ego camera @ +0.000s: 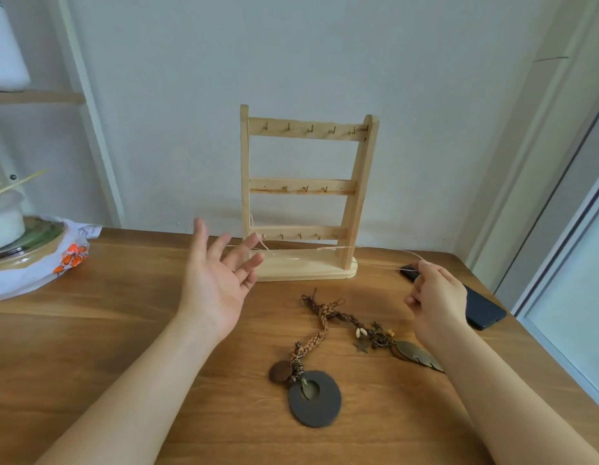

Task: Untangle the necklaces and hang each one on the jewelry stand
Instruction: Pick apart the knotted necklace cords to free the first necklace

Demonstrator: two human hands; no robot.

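A wooden jewelry stand (pixel 304 186) with three hook rails stands at the back of the table; I see nothing hung on its hooks. A thin pale cord (pixel 328 249) stretches in front of its base between my hands. My left hand (pixel 221 276) is spread palm up, the cord looped over its fingertips. My right hand (pixel 437 297) pinches the cord's other end. Between my forearms lie two braided brown necklaces twisted together at the top: one with a dark round disc pendant (pixel 314 397), one with a brass leaf pendant (pixel 417 355).
A dark phone (pixel 482 308) lies on the wooden table (pixel 123 330) just right of my right hand. At the left edge a white plastic bag (pixel 39 266) holds stacked containers. A wall runs close behind the stand.
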